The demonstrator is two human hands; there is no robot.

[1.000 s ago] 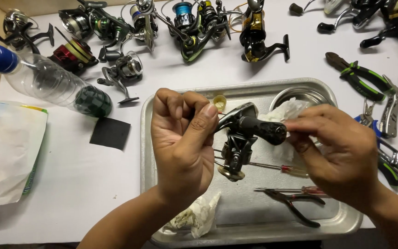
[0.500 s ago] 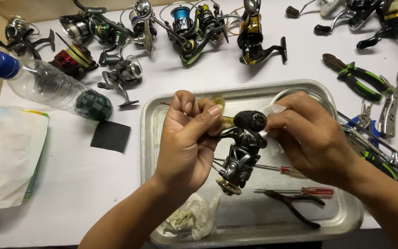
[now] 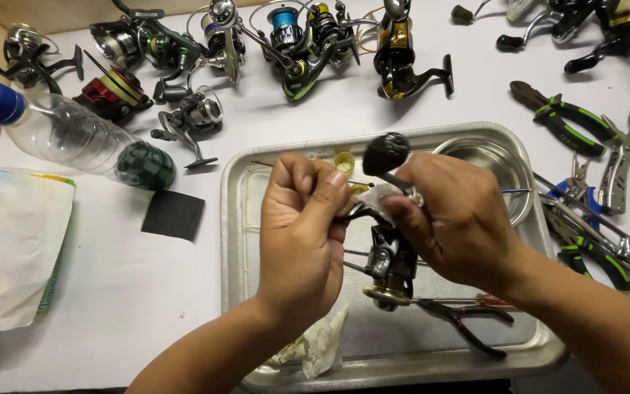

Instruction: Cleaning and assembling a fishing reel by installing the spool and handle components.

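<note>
Holding a dark spinning reel (image 3: 388, 263) between them above a metal tray (image 3: 242, 241), both hands are curled shut rather than spread. The left hand (image 3: 300, 233) is closed in a loose fist, fingers folded over the upper part of the reel body. The right hand (image 3: 461, 219) pinches the reel's handle arm between thumb and fingers, together with a scrap of white tissue (image 3: 380, 198); the round black knob (image 3: 386, 152) of the handle sticks up above the knuckles. The reel itself hangs upright between the two hands, over the middle of the tray — black frame, with a pale metallic disc at its lower end. Beneath it in the tray lie a pair of pliers (image 3: 468, 317), a crumpled rag (image 3: 315, 343) and a small round metal dish (image 3: 501, 164). Other reels (image 3: 293, 36), a plastic bottle (image 3: 67, 135) and more pliers (image 3: 570, 120) lie on the white tabletop (image 3: 111, 292).
</note>
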